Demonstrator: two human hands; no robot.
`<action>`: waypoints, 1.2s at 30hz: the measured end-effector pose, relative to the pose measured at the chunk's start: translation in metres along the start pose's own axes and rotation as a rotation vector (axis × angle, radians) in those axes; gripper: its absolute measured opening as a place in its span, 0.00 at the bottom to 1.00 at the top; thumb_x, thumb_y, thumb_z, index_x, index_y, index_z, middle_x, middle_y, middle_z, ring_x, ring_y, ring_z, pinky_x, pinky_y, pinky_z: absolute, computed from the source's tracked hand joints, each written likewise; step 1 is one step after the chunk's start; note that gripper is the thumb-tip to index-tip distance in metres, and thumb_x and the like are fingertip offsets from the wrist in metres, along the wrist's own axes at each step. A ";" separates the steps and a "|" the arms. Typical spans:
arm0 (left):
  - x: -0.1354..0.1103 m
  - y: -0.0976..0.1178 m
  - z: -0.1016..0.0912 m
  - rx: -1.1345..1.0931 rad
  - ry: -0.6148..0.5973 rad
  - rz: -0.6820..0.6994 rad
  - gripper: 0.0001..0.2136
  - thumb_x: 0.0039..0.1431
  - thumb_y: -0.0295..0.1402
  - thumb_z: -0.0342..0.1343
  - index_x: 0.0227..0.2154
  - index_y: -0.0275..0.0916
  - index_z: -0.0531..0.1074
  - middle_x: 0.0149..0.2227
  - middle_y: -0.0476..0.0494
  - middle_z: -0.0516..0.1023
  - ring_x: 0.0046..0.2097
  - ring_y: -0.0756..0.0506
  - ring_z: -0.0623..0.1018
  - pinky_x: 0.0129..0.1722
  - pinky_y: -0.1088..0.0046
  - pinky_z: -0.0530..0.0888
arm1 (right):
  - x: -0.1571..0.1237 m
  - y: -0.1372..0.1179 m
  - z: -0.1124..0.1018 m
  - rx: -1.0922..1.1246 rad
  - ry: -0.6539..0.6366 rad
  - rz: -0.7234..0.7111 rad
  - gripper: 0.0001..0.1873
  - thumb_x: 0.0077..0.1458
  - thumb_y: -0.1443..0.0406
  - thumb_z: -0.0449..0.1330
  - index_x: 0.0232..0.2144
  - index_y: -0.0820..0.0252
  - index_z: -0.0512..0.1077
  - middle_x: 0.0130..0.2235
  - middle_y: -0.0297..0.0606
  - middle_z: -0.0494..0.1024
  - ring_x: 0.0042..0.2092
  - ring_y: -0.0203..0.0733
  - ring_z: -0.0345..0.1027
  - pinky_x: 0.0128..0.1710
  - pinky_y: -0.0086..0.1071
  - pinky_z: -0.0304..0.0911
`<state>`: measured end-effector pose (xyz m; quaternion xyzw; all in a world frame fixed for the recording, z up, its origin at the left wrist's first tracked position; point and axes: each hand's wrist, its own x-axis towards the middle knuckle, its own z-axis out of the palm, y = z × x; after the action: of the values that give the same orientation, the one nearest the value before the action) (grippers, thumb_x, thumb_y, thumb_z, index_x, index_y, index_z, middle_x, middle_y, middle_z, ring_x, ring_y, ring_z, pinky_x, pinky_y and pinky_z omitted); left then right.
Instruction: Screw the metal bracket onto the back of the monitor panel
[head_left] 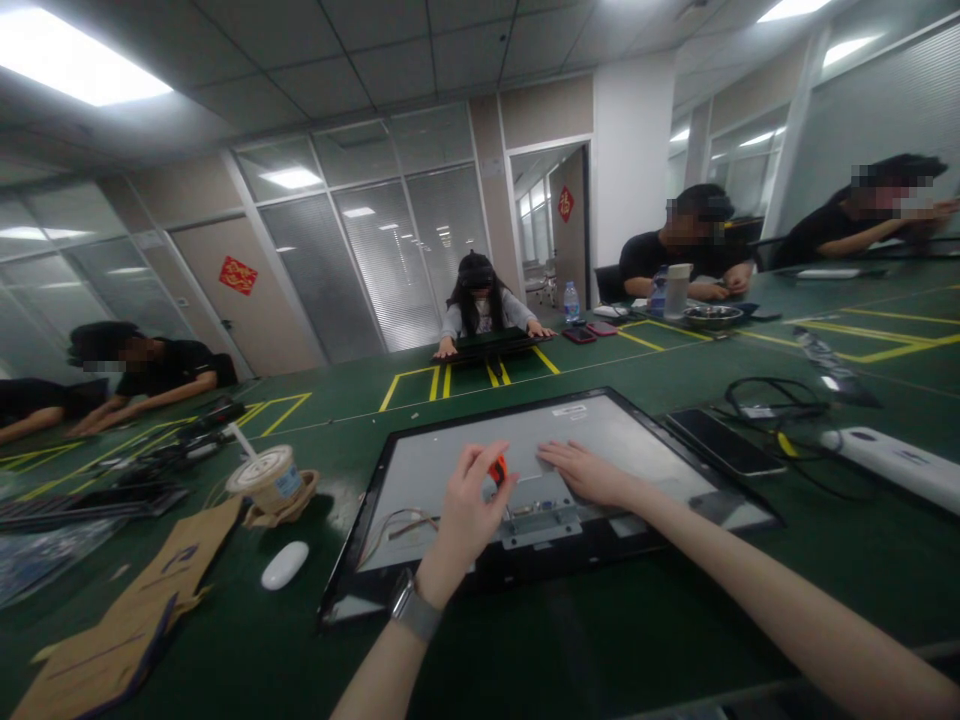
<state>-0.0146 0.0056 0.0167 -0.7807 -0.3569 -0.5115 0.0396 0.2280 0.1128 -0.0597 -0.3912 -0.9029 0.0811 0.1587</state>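
Note:
A flat display panel point(480, 440) with a grey back and black frame lies on the table in front of me. My left hand point(471, 500), with a watch on its wrist, is closed around an orange-and-black screwdriver handle point(498, 470). Its tip is hidden; the hand is over the metal bracket point(541, 522) near the panel's front edge. Fingers stretched out, my right hand point(589, 472) lies flat on the panel's grey back, to the right of the screwdriver. Thin wires point(397, 525) rest on the panel's left part.
Left of the panel are a drink cup point(266, 480), a white oval case point(285, 565) and cardboard point(142, 610). A black phone point(724, 442), cables point(780, 410) and a white device point(900, 465) lie right. Several people sit around the green table; one opposite touches a dark panel point(491, 345).

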 end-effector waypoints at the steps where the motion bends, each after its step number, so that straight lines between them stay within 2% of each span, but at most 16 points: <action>1: 0.000 0.001 -0.001 -0.012 -0.014 -0.010 0.16 0.64 0.30 0.54 0.54 0.42 0.69 0.38 0.45 0.71 0.39 0.46 0.75 0.42 0.69 0.75 | 0.000 0.000 0.000 -0.001 0.000 0.001 0.28 0.62 0.69 0.45 0.64 0.58 0.63 0.66 0.45 0.62 0.68 0.49 0.52 0.67 0.52 0.45; 5: 0.001 0.003 -0.004 -0.112 -0.050 -0.054 0.18 0.68 0.28 0.45 0.59 0.42 0.65 0.47 0.39 0.73 0.43 0.46 0.77 0.42 0.68 0.77 | 0.000 0.000 0.001 -0.004 -0.005 0.002 0.28 0.63 0.68 0.44 0.64 0.60 0.63 0.66 0.45 0.62 0.68 0.50 0.52 0.67 0.53 0.45; 7: 0.002 0.003 -0.003 -0.151 -0.031 -0.055 0.17 0.68 0.28 0.45 0.58 0.42 0.66 0.49 0.39 0.74 0.43 0.46 0.78 0.41 0.69 0.78 | 0.000 0.001 0.001 -0.004 -0.006 0.004 0.28 0.63 0.68 0.44 0.64 0.59 0.62 0.66 0.44 0.62 0.68 0.49 0.52 0.67 0.53 0.44; 13: 0.002 0.001 0.002 -0.143 0.095 -0.107 0.11 0.65 0.31 0.54 0.49 0.43 0.73 0.42 0.44 0.73 0.40 0.48 0.78 0.36 0.73 0.80 | 0.000 -0.001 0.000 0.002 -0.009 0.008 0.28 0.63 0.68 0.44 0.64 0.59 0.63 0.66 0.45 0.62 0.68 0.49 0.53 0.67 0.53 0.43; 20: 0.001 0.004 0.000 -0.136 0.153 -0.110 0.08 0.61 0.33 0.59 0.43 0.42 0.74 0.36 0.48 0.68 0.35 0.50 0.75 0.29 0.78 0.80 | 0.000 0.001 0.000 0.004 -0.004 0.007 0.29 0.62 0.69 0.45 0.64 0.57 0.62 0.66 0.43 0.62 0.68 0.48 0.52 0.67 0.52 0.44; 22: 0.002 0.006 -0.002 -0.146 0.101 -0.083 0.08 0.63 0.31 0.56 0.44 0.41 0.74 0.38 0.46 0.70 0.37 0.50 0.76 0.30 0.77 0.80 | 0.000 0.001 0.001 0.005 -0.002 0.004 0.29 0.62 0.69 0.44 0.64 0.57 0.62 0.66 0.44 0.62 0.68 0.48 0.52 0.67 0.53 0.44; 26: 0.003 0.008 -0.002 -0.167 -0.015 -0.070 0.16 0.64 0.26 0.49 0.53 0.42 0.70 0.47 0.41 0.73 0.41 0.48 0.78 0.35 0.75 0.80 | 0.000 0.001 0.002 -0.001 -0.002 -0.001 0.29 0.62 0.69 0.45 0.64 0.58 0.62 0.66 0.44 0.62 0.68 0.48 0.52 0.67 0.52 0.44; 29: 0.003 0.006 0.001 -0.136 0.019 -0.069 0.17 0.64 0.27 0.51 0.54 0.43 0.70 0.45 0.43 0.73 0.40 0.49 0.77 0.35 0.75 0.80 | 0.000 0.001 0.002 -0.005 -0.002 -0.006 0.29 0.62 0.69 0.45 0.64 0.59 0.62 0.66 0.44 0.62 0.68 0.48 0.51 0.68 0.52 0.44; 33: 0.002 0.003 0.002 -0.053 0.080 -0.071 0.17 0.62 0.27 0.56 0.54 0.43 0.70 0.39 0.47 0.70 0.36 0.50 0.75 0.39 0.71 0.78 | 0.000 0.002 0.002 -0.002 0.003 -0.008 0.29 0.62 0.69 0.45 0.64 0.57 0.62 0.66 0.44 0.62 0.68 0.48 0.52 0.67 0.53 0.45; 36: 0.001 0.003 0.001 -0.055 0.058 -0.078 0.17 0.61 0.27 0.57 0.53 0.43 0.70 0.40 0.46 0.70 0.37 0.48 0.75 0.41 0.69 0.77 | 0.000 0.001 0.002 0.000 0.003 -0.007 0.29 0.62 0.69 0.45 0.64 0.57 0.62 0.66 0.44 0.62 0.68 0.48 0.52 0.67 0.53 0.45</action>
<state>-0.0115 0.0049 0.0180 -0.7520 -0.3715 -0.5445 0.0085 0.2281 0.1137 -0.0617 -0.3879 -0.9041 0.0800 0.1603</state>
